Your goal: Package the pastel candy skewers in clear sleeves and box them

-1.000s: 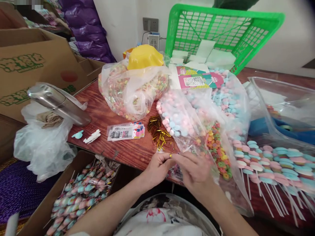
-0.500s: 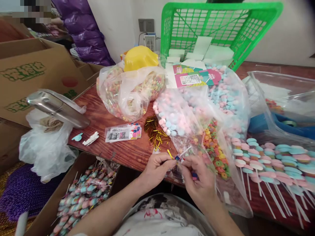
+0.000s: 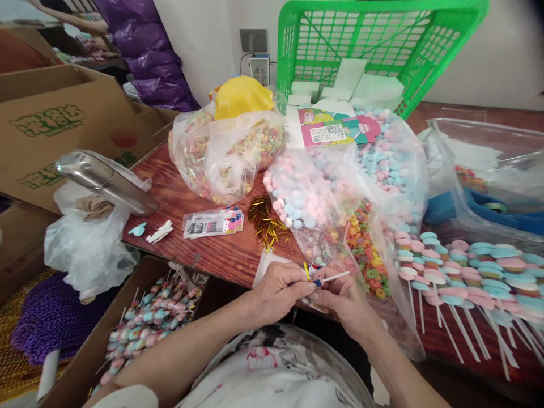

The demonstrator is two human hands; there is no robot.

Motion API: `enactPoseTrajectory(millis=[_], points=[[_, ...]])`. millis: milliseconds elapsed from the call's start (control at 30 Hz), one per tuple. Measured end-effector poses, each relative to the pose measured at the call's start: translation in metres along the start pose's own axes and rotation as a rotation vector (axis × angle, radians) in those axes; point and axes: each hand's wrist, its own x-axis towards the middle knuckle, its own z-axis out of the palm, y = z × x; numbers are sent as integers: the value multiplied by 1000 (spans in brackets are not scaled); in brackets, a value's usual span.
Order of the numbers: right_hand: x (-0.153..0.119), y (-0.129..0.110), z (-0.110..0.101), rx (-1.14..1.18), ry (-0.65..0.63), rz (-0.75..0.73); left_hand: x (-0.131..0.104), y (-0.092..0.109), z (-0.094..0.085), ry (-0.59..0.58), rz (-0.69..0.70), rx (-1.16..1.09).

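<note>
My left hand (image 3: 283,289) pinches a gold twist tie (image 3: 306,272) at the neck of a small printed wrapper, just over the table's front edge. Close against it, my right hand (image 3: 344,300) has its fingers closed on the same wrapper, beside a white stick (image 3: 335,277) that points right. Most of the wrapped item is hidden by the hands. A bundle of gold ties (image 3: 266,226) lies behind them. Printed plastic sleeves (image 3: 212,222) lie to the left. Behind my right hand is a bag with ring-shaped candies (image 3: 368,255).
Marshmallow sticks (image 3: 471,272) lie at the right. Behind stand a green basket (image 3: 284,56) and candy bags (image 3: 225,153). At left are a steel flask (image 3: 106,184) and a box of wrapped sticks (image 3: 157,317). A person's arm (image 3: 80,21) shows at the upper left.
Both hands have shifted slightly right and lower, still together. The gold tie now stands more upright, and the white stick lies flatter. The view has moved a little.
</note>
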Motion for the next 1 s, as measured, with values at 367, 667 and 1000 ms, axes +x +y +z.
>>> enactPoseTrajectory(millis=[367, 667, 1000], points=[[-37, -24, -7, -1122, -230, -1068, -9, 1, -4, -476, -669, -492], [-39, -26, -4, -1186, -357, -1040, 13, 8, -17, -809, -656, -388], [-3, -73, -8, -1688, -125, -965, 34, 65, -27, -86, 407, 1048]])
